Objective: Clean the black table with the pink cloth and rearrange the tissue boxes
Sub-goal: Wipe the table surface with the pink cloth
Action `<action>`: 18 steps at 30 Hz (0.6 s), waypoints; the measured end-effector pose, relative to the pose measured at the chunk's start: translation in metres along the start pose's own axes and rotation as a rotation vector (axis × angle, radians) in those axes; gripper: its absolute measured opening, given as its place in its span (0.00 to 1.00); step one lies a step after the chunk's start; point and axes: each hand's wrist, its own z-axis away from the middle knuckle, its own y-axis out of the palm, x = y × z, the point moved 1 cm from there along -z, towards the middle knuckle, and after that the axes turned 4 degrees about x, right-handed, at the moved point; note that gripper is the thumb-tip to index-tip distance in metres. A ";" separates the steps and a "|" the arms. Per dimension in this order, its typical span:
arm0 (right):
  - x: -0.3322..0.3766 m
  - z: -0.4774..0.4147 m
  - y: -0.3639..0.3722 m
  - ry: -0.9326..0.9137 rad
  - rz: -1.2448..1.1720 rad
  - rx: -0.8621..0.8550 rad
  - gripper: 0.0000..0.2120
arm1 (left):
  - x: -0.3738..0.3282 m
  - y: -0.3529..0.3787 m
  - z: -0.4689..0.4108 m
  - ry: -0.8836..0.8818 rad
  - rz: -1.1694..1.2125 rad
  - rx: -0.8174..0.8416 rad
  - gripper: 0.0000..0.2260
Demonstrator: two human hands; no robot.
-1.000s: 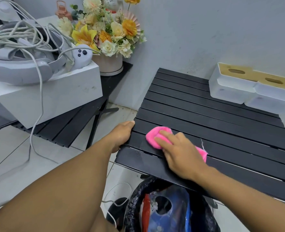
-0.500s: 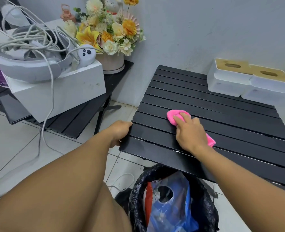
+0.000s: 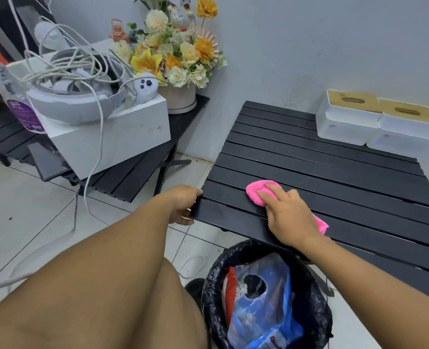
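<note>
Pink cloth (image 3: 255, 192) under the flat right hand (image 3: 287, 219) on slatted black table (image 3: 334, 177); left hand (image 3: 183, 205) grips its edge.

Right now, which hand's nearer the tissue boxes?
Right. The right hand presses the pink cloth on the near slats, across from the tissue boxes; the left hand grips the left edge of the black table, farther off.

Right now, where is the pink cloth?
In the head view, the pink cloth lies on the black table near its front-left corner, pressed flat under the right hand; the left hand grips the table edge just to its left.
</note>
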 end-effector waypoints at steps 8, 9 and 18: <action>0.058 -0.024 0.009 -0.274 0.010 0.088 0.19 | 0.009 -0.008 -0.007 0.028 0.081 0.121 0.13; 0.058 -0.025 0.010 -0.349 0.009 0.111 0.20 | 0.010 -0.008 -0.008 0.033 0.083 0.130 0.12; 0.040 -0.095 0.017 0.089 0.077 0.120 0.18 | 0.014 -0.017 -0.019 0.081 0.076 0.128 0.11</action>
